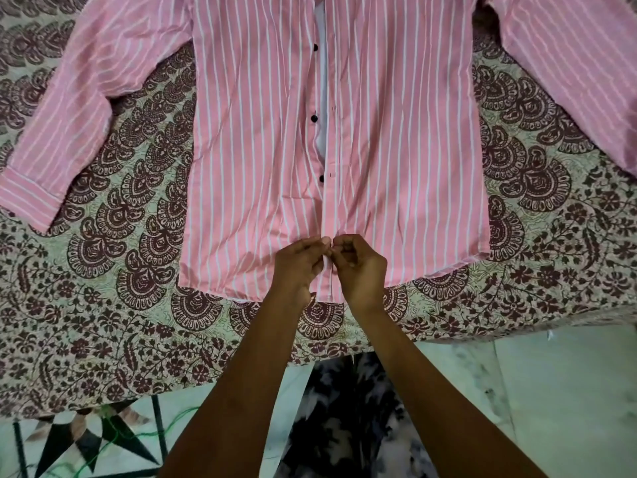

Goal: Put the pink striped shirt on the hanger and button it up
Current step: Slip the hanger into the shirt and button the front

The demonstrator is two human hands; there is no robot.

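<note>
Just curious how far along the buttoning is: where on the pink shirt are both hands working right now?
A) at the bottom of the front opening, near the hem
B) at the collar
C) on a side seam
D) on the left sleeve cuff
A: the left hand and right hand pinch the pink striped shirt at its front opening near the hem, below three black buttons that sit unfastened.

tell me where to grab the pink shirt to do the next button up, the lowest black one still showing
Judging from how the pink shirt lies flat, front up, pinch the two placket edges beside that black button: the button edge from the left, the buttonhole edge from the right. The edges run straight up from where the left hand and right hand now pinch, so slide up.
</note>
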